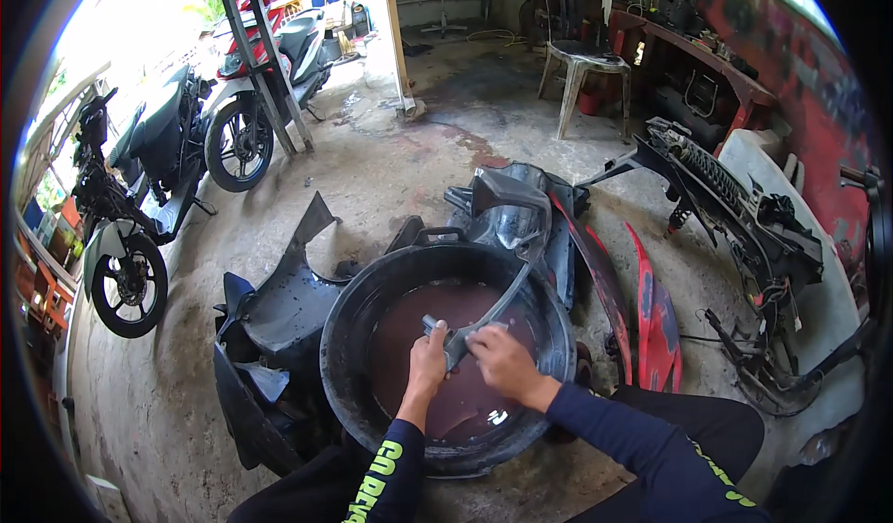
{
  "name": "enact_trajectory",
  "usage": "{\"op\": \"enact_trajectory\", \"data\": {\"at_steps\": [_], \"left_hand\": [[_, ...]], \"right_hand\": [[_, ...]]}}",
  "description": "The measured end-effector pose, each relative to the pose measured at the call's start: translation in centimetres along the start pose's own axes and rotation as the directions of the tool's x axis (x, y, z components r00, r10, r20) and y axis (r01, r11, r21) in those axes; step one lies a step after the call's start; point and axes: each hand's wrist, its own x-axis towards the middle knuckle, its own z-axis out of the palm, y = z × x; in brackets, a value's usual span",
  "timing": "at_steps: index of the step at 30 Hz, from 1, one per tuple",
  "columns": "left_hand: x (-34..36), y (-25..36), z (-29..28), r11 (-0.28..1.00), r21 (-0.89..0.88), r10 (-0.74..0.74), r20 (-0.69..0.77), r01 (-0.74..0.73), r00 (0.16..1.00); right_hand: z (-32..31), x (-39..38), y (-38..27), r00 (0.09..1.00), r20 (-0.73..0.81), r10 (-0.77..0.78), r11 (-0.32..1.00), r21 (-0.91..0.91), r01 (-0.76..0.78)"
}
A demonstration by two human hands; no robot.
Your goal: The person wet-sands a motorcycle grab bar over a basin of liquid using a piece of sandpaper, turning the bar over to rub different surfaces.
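A grey plastic motorcycle fairing piece (510,291), curved and wet-looking, is held up over a large black tub (337,374). Murky reddish-brown water (409,328) stands in the tub. The piece's narrow end is gripped by my left hand (428,367), its thumb on top. Against that same end, just to the right, my right hand (505,360) presses with curled fingers. Whatever lies under those fingers is hidden. The wide end of the piece reaches out past the tub's far rim.
Dark fairing panels (288,304) lie left of the tub, red panels (657,314) to its right. A stripped motorcycle frame (735,211) sits farther right. Two motorcycles, one partly stripped (153,179) and one red (270,67), stand left. A plastic chair (581,53) is behind.
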Motion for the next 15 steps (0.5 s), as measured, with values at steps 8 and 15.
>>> {"op": "enact_trajectory", "data": {"at_steps": [8,15], "left_hand": [[-0.1,0.2,0.8,1.0,0.008,-0.017,0.025,0.017,1.0],[-0.2,-0.3,0.4,0.996,0.045,0.073,-0.032,-0.072,0.997]], "right_hand": [[-1.1,0.7,-1.2,0.996,-0.007,0.086,0.987,0.136,-0.085],[-0.1,0.6,-1.2,0.997,0.028,0.068,0.991,0.11,-0.07]]}}
